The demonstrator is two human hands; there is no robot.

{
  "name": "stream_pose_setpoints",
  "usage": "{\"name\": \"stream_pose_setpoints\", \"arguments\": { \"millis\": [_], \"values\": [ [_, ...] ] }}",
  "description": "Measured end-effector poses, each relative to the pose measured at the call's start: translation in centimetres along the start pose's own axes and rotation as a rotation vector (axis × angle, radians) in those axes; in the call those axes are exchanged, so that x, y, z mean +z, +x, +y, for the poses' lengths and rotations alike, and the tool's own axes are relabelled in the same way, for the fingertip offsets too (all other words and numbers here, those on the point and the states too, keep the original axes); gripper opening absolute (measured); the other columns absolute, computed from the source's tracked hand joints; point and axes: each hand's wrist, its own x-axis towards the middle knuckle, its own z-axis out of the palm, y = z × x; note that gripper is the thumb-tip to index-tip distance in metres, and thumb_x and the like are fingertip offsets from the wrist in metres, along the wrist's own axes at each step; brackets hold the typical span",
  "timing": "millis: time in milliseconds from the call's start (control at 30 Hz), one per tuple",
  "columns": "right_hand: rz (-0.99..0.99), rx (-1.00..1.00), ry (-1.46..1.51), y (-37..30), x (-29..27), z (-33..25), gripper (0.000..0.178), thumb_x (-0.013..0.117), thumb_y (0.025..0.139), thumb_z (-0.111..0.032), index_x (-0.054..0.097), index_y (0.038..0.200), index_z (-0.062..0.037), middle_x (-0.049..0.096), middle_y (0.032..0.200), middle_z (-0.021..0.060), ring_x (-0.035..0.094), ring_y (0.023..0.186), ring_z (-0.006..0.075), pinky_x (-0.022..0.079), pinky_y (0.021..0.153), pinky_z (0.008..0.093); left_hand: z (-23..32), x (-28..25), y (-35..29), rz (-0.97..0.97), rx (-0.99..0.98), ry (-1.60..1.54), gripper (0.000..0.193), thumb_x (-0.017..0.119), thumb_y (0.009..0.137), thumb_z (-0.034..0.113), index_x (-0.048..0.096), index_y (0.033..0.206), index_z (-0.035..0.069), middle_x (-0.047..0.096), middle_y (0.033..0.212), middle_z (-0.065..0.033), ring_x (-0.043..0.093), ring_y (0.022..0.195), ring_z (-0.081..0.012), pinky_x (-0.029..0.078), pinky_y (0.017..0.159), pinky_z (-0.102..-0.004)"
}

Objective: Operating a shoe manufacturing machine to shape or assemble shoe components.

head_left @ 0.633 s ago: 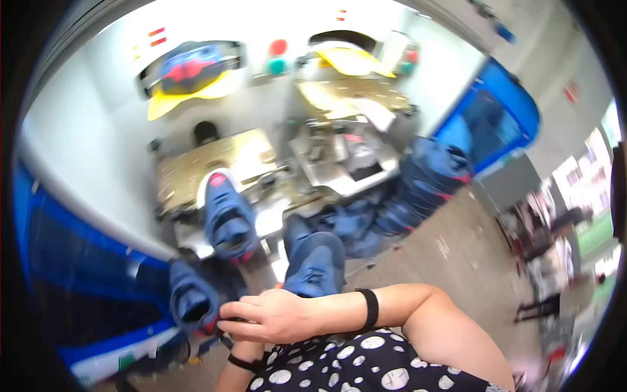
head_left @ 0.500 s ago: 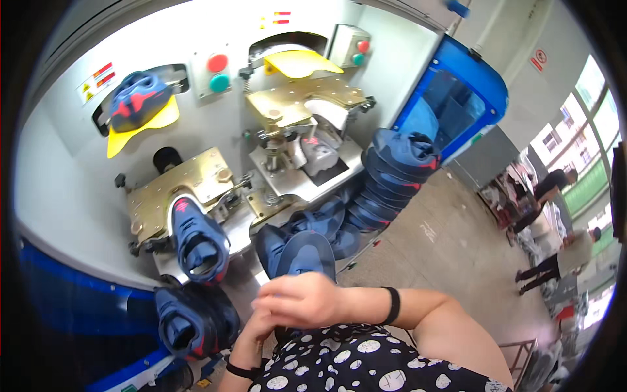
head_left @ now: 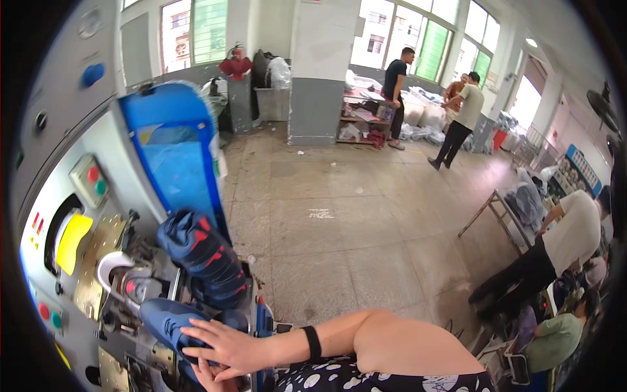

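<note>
A dark blue shoe upper [head_left: 162, 321] with laces points its toe up and left, at the lower left beside the machine. My right hand [head_left: 225, 344] lies across its near end with fingers spread apart. Under that hand, my left hand [head_left: 208, 376] is partly hidden; its visible fingers press at the shoe's near end. Just beyond stands a stack of nested blue shoe uppers [head_left: 210, 261] with red marks. Left of the shoe, the machine's metal clamp station [head_left: 140, 286] shows a rounded mould and a white curved piece.
A yellow curved pad [head_left: 73, 243] and a button box [head_left: 89, 181] sit on the machine wall. A blue framed guard [head_left: 175, 157] stands beyond the stack. Concrete floor [head_left: 313, 235] stretches right. Several people stand or sit farther off, one near a metal-legged table [head_left: 499, 209].
My view has swung to the right, so the machine now lies at the left edge and more of the room shows. My right hand's fingers have spread over the shoe upper.
</note>
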Motion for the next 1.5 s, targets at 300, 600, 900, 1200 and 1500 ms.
{"name": "stream_pose_setpoints", "arguments": {
  "millis": [300,600,900,1200,1500],
  "values": [
    [0.136,-0.107,-0.005,0.2,-0.8,5.3,0.040,0.073,0.078,-0.024,0.059,0.111,-0.0060,0.025,0.154,0.0258,0.025,0.143,0.0467,0.042,0.098,0.0610,0.7,4.4,3.0,0.124,-0.223,-0.331,0.051,0.056,0.096,0.034,0.047,0.134,0.001,0.056,0.130,-0.0182,0.060,0.111,-0.0351,0.053,0.092,-0.0447],
    [0.096,-0.150,0.137,0.6,-1.9,8.6,0.024,0.067,0.080,-0.021,0.061,0.093,-0.0018,0.025,0.153,0.0267,0.021,0.144,0.0470,0.034,0.107,0.0625,2.0,6.0,3.7,0.091,-0.211,-0.518,0.060,0.058,0.092,0.042,0.047,0.138,0.005,0.051,0.138,-0.0158,0.055,0.121,-0.0341,0.052,0.094,-0.0477],
    [0.132,-0.107,0.406,-1.1,-2.2,9.6,0.023,0.074,0.076,-0.019,0.065,0.088,-0.0011,0.022,0.153,0.0269,0.023,0.143,0.0477,0.032,0.110,0.0584,2.2,2.7,3.9,0.039,-0.142,-0.551,0.056,0.052,0.096,0.050,0.053,0.129,0.005,0.063,0.123,-0.0138,0.064,0.101,-0.0338,0.056,0.083,-0.0493],
    [0.223,-0.112,0.469,-0.8,-4.3,9.1,0.022,0.060,0.088,-0.023,0.064,0.084,-0.0015,0.037,0.143,0.0276,0.035,0.136,0.0476,0.036,0.107,0.0564,2.5,2.8,4.6,0.050,-0.218,-0.341,0.059,0.050,0.097,0.052,0.053,0.131,0.004,0.063,0.121,-0.0153,0.061,0.107,-0.0338,0.050,0.093,-0.0497],
    [0.273,-0.232,0.261,0.1,-6.3,9.1,0.019,0.074,0.076,-0.018,0.064,0.083,-0.0027,0.037,0.143,0.0318,0.039,0.129,0.0548,0.046,0.099,0.0554,0.2,-1.3,5.2,-0.004,-0.223,-0.402,0.062,0.051,0.096,0.053,0.051,0.133,0.002,0.061,0.126,-0.0169,0.059,0.113,-0.0342,0.047,0.097,-0.0507]
  ]
}}
